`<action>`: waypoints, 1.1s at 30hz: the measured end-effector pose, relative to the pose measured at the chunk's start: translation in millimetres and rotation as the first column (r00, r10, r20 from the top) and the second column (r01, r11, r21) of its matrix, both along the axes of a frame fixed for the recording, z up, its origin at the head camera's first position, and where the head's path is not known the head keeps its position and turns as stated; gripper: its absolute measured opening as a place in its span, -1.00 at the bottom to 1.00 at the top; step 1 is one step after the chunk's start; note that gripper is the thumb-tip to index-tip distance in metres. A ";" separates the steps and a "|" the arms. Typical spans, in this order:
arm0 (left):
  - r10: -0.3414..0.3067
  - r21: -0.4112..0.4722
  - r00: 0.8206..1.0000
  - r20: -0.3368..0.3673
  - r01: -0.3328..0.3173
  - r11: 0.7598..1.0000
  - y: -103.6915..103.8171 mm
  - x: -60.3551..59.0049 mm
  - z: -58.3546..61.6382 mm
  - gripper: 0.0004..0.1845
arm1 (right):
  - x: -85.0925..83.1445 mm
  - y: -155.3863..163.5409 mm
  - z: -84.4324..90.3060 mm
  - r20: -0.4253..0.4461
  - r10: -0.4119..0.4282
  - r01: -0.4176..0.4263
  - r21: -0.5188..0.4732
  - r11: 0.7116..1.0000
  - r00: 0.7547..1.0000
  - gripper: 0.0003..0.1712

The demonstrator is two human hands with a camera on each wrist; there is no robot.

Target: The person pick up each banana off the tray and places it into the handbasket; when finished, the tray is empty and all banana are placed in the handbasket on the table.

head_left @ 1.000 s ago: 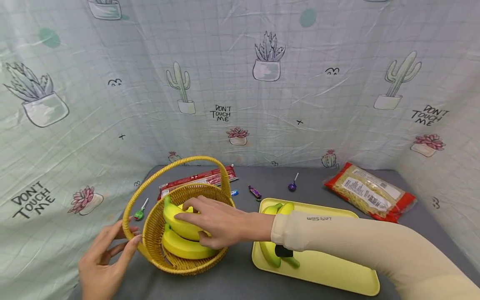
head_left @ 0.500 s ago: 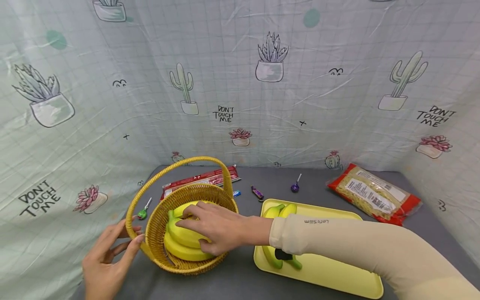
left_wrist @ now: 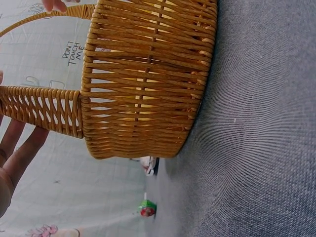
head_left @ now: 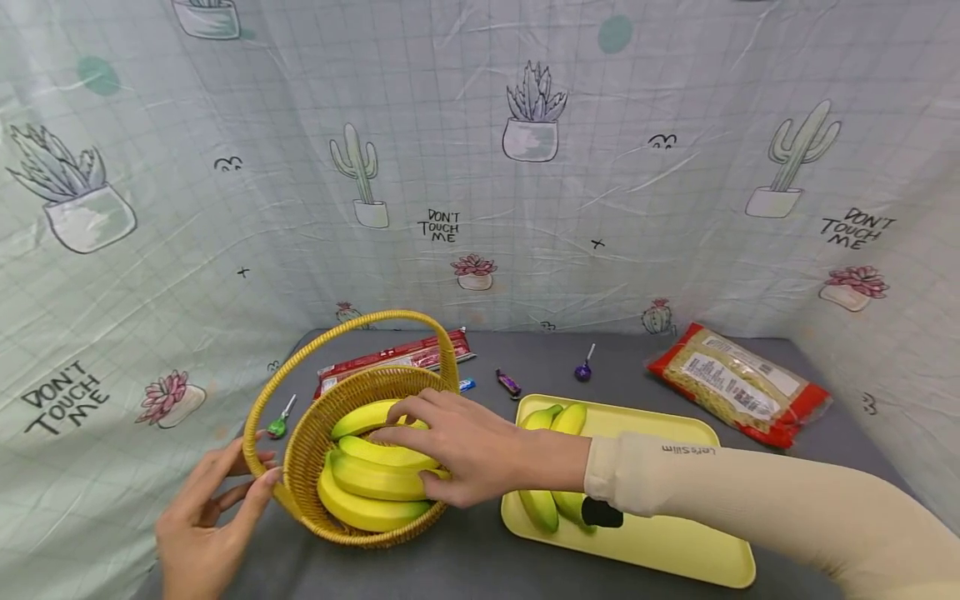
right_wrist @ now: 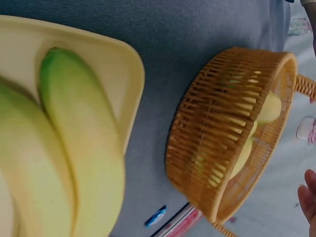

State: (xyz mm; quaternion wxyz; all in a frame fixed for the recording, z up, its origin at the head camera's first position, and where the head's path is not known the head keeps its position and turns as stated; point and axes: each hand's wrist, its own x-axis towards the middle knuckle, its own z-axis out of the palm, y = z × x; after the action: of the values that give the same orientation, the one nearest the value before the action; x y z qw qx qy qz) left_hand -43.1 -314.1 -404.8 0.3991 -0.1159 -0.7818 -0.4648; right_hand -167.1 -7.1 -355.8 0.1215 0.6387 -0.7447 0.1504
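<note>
- Four bananas (head_left: 378, 481) show in the basket (head_left: 390, 382) on the tabletop (head_left: 468, 558).
- The left hand (head_left: 206, 521) pinches the handle (head_left: 397, 314) near its base.
- The right hand (head_left: 472, 446) hangs above these bananas, fingers loosely bent, empty.
- More bananas (head_left: 537, 510) lie on the tray (head_left: 675, 546).
- A red packet (head_left: 426, 355) lies behind the basket, a noodle bag (head_left: 738, 382) behind the tray.

Beyond the right fingers (head_left: 408, 436), we see 1 red packet (head_left: 412, 352), 1 blue wrapper (head_left: 467, 385) and 1 purple candy (head_left: 507, 383); farther right, 1 purple lollipop (head_left: 583, 372) and 1 red-edged bag (head_left: 738, 385). Just past the left fingers (head_left: 257, 494), we spot 1 green lollipop (head_left: 277, 427).
</note>
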 end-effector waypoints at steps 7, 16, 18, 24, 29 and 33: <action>0.037 -0.002 0.997 0.061 -0.037 0.999 -4.7 -0.3 -2.8 -0.32 | -2.5 23.4 -1.8 0.005 -0.025 0.025 -0.042 0.999 1.000 -0.28; 0.046 0.003 0.994 0.096 -0.046 0.999 -4.0 0.7 -0.2 -0.31 | -4.1 53.7 -13.0 0.056 -0.063 0.067 -0.079 0.995 0.996 -0.23; 0.049 0.002 0.994 0.100 -0.049 0.999 -3.2 1.2 0.5 -0.32 | -4.5 59.9 -14.9 0.073 -0.072 0.078 -0.085 0.993 0.995 -0.23; 0.069 0.006 0.989 0.130 -0.071 0.997 -2.9 2.5 0.2 -0.32 | -4.6 79.0 -18.0 0.133 -0.110 0.123 -0.090 0.988 0.985 -0.19; 0.047 0.001 0.995 0.085 -0.048 0.999 -4.4 -0.3 -1.7 -0.33 | -5.9 98.9 -23.7 0.167 -0.160 0.179 -0.109 0.978 0.973 -0.23; 0.045 -0.002 0.995 0.085 -0.045 0.999 -4.3 -0.4 -1.7 -0.34 | -7.4 116.4 -33.2 0.193 -0.200 0.225 -0.120 0.967 0.961 -0.18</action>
State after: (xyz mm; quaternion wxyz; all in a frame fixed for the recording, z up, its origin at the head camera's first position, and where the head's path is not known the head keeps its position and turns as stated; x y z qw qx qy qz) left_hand -43.5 -318.4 -406.5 0.3760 -0.0784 -0.8004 -0.4602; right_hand -174.5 109.3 -389.0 0.1141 0.5288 -0.8045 0.2453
